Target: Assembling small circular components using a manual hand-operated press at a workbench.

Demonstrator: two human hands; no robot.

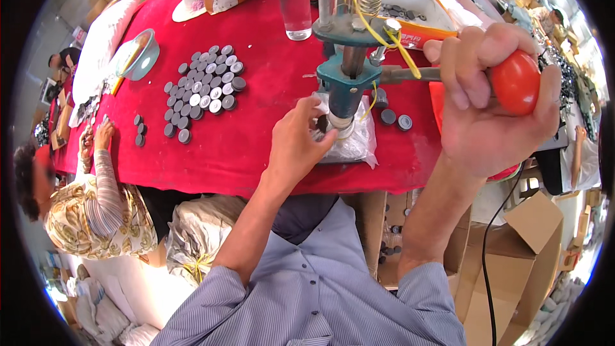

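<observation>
In front of me stands a dark green hand press, with a steel ram coming down over its base. My right hand is wrapped round the red ball knob at the end of the press lever, out to the right. At the foot of the ram, my left hand curls its thumb and fingers round the left side. Whatever is between those fingertips is mostly hidden. A clear plastic sheet lies under the press. Right of it are several small grey round caps.
Many grey round caps cover the red cloth at left. A clear bottle stands behind, near an orange-and-white box of parts. A person sits at the left edge. A black cable hangs at right by cardboard boxes.
</observation>
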